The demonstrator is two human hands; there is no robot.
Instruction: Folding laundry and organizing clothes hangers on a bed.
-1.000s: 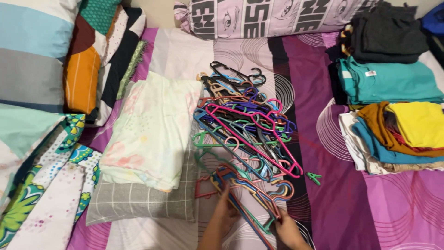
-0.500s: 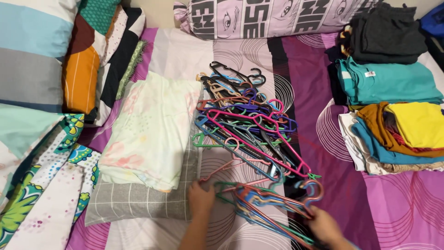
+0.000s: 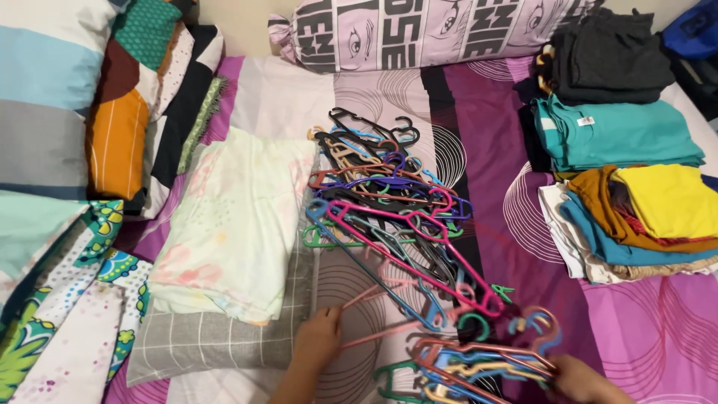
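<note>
On the purple and pink patterned bedsheet (image 3: pixel 621 337), near its lower edge, the person's right hand (image 3: pixel 580 381) has its fingers curled around the ends of a gathered bundle of coloured plastic hangers (image 3: pixel 464 363), whose hooks fan up toward a blue one and a salmon one. Just left of that, the left hand (image 3: pixel 318 340) rests on the sheet with its fingers bent narrow about the end of a thin pink plastic hanger (image 3: pixel 389 288), which slants up and to the right into the big loose heap of tangled plastic hangers (image 3: pixel 389 202) at the middle of the bed. That heap touches a folded pale floral cloth (image 3: pixel 232 224) lying on top of a grey checked pillow (image 3: pixel 217 337). A small green clothes peg (image 3: pixel 502 292) sits at the heap's lower right edge. Well apart, along the right side, stand stacks of folded clothes: dark grey garments (image 3: pixel 609 56) farthest away, teal shirts (image 3: pixel 617 135) in the middle, and a yellow top (image 3: pixel 666 198) on a mixed pile nearest. A lilac printed bolster (image 3: pixel 426 30) lies across the head of the bed, and striped and patterned pillows (image 3: pixel 67 112) crowd the left.
</note>
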